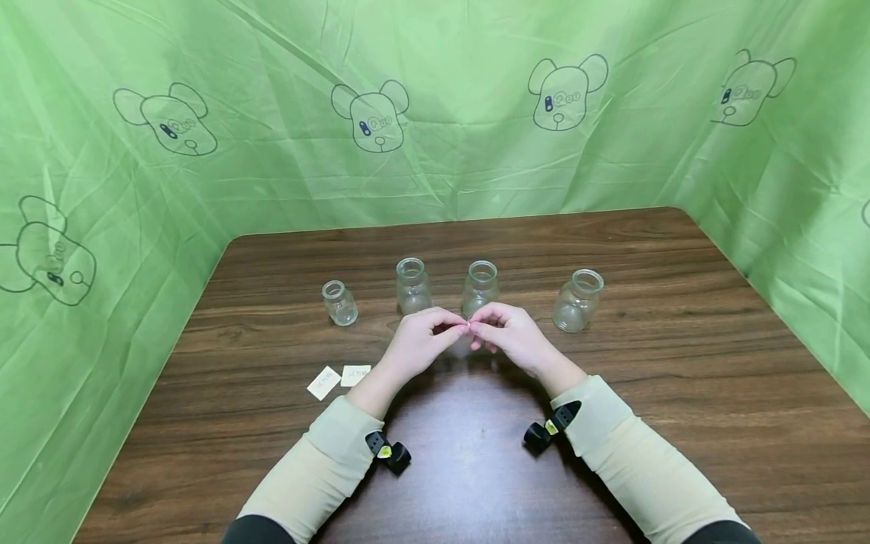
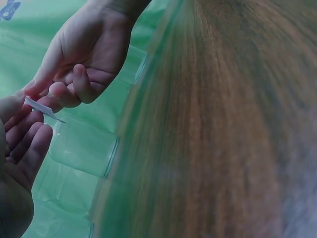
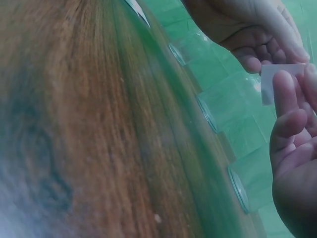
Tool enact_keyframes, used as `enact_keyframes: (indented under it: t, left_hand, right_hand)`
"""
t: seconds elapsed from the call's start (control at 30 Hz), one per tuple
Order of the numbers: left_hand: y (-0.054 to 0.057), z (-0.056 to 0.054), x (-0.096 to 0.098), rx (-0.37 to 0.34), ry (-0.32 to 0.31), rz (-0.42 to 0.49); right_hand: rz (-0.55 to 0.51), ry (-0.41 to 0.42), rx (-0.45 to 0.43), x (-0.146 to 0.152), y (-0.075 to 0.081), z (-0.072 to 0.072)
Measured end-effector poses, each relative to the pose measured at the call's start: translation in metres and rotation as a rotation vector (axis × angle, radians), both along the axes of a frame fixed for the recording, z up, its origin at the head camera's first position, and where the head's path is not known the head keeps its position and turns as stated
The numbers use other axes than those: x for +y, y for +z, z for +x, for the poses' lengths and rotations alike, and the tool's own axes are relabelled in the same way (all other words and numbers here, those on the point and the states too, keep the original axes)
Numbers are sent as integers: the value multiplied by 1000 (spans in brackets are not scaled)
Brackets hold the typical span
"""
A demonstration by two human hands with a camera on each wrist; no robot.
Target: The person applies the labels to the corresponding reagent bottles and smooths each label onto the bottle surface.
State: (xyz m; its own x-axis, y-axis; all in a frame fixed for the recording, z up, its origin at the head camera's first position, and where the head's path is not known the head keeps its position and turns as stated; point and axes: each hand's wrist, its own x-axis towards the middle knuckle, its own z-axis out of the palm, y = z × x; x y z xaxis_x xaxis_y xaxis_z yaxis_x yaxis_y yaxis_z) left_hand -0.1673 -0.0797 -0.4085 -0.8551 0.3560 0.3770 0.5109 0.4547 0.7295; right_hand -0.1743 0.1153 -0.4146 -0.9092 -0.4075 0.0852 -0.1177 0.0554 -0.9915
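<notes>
Over the middle of the table, both hands meet fingertip to fingertip at a small white paper label (image 3: 268,85). My left hand (image 1: 423,344) pinches it between thumb and forefinger. From the other side, my right hand (image 1: 516,338) pinches the label at its top edge, thumb against forefinger. Seen from the left wrist, the paper (image 2: 39,106) is nearly edge-on between the two hands. Just beyond the hands stand two open glass jars, a left one (image 1: 413,287) and a right one (image 1: 480,283), the latter partly hidden by the fingers.
A smaller glass jar (image 1: 340,304) stands to the left, a wide one (image 1: 578,302) to the right. Two pale labels with faint print, one tilted (image 1: 324,383) and one straighter (image 1: 356,375), lie beside the left wrist. Green cloth (image 1: 448,174) hangs behind the wooden table (image 1: 680,363).
</notes>
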Motion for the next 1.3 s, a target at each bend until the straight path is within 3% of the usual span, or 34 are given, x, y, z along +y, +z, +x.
enact_keyframes:
  t: [0.23,0.6,0.83,1.3]
  left_hand:
    - [1,2,2,-12,22,-1]
    - [-3,4,4,46,45,0]
    - [-4,3,1,-3,94,28]
    - [-8,1,-10,-30,133,54]
  right_hand:
    - [36,-15,28,0,0,0]
    - [73,-1,34,-5,1,1]
    - [89,-24,7,0,-1,1]
    - [69,-51,-28,13,-3,0]
